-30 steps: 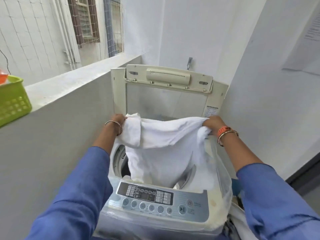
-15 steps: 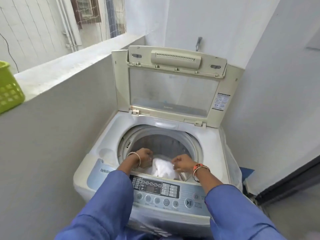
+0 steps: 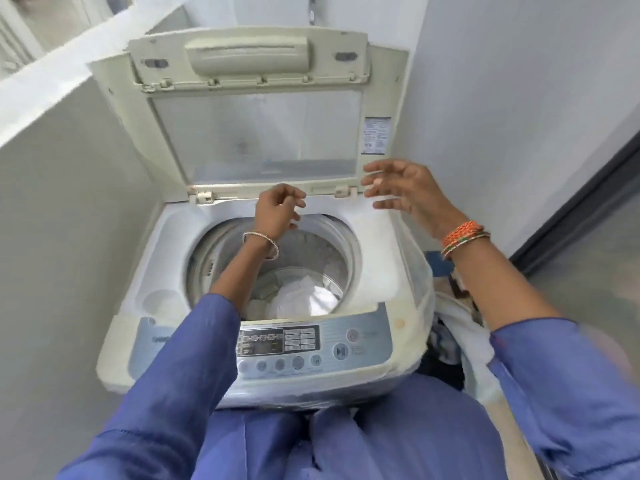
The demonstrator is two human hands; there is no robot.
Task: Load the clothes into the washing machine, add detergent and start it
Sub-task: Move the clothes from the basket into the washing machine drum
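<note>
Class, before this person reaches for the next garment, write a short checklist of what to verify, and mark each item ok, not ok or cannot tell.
1. Lid stands raised, drum access free: ok.
2. White garment lies inside the drum, not draped over the rim: ok.
3. Left hand holds nothing: ok.
4. Right hand holds nothing, fingers spread: ok.
5. More laundry waits right of the machine: ok.
6. Detergent within reach: cannot tell, none in view.
</note>
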